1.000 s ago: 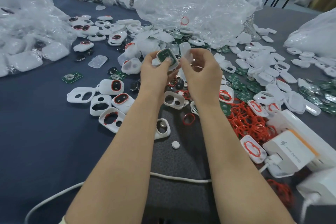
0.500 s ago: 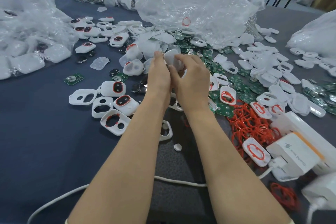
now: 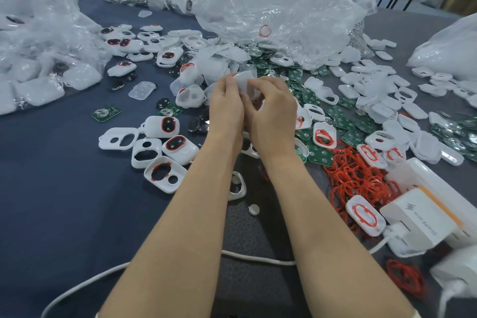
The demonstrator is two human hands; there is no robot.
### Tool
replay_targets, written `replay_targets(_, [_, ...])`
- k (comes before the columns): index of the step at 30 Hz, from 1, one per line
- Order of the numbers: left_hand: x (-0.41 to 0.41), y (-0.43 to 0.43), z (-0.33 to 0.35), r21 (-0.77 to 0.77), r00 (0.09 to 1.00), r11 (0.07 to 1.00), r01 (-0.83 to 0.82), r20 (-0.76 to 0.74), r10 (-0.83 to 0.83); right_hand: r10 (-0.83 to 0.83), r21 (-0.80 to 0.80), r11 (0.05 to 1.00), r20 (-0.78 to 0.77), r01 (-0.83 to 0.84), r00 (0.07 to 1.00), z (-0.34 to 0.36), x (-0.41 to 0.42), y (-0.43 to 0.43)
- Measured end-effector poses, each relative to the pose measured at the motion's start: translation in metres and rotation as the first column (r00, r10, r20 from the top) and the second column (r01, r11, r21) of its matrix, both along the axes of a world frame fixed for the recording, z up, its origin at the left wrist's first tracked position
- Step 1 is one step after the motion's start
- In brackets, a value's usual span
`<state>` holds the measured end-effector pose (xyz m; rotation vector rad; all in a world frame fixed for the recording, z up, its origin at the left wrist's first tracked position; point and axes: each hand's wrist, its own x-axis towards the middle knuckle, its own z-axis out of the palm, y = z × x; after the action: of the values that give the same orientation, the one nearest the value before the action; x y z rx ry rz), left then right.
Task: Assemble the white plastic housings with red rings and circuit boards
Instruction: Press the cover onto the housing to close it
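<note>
Two hands pinch one white housing [image 3: 244, 79] above the cluttered worktop [image 3: 51, 201].
The left hand [image 3: 227, 108] and right hand [image 3: 271, 116] both curl their fingers [image 3: 263, 83] round the housing, held up near the clear plastic bag [image 3: 271, 8]. Loose red rings [image 3: 356, 178] lie heaped to the right, with green circuit boards [image 3: 343, 124] scattered just beyond them.

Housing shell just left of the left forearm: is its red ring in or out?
In: a red ring lines the larger hole of the shell, lying hollow side up.
</note>
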<state>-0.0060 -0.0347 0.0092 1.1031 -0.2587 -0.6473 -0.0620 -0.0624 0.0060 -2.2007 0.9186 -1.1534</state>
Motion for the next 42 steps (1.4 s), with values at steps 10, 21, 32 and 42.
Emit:
replay_targets(10, [0.002, 0.005, -0.001, -0.013, 0.999, 0.999, -0.047, 0.023, 0.047, 0.010, -0.040, 0.999, 0.040, -0.008, 0.999, -0.004, 0.004, 0.005])
replay_targets(21, [0.005, 0.006, -0.002, 0.014, 0.996, 0.999, -0.044, 0.085, 0.043, 0.017, -0.044, 0.999, 0.015, -0.017, 1.000, -0.002, 0.000, 0.004])
replay_targets(32, [0.002, 0.009, 0.001, -0.033, 0.982, 0.995, 0.094, 0.165, -0.087, 0.130, 0.673, 0.625, 0.411, -0.396, 0.902, 0.006, -0.020, -0.023])
replay_targets(42, [0.002, 0.008, -0.002, 0.061, 0.965, 0.996, 0.069, 0.248, -0.082, 0.142, 0.715, 0.582, 0.381, -0.388, 0.914, 0.007, -0.023, -0.025])
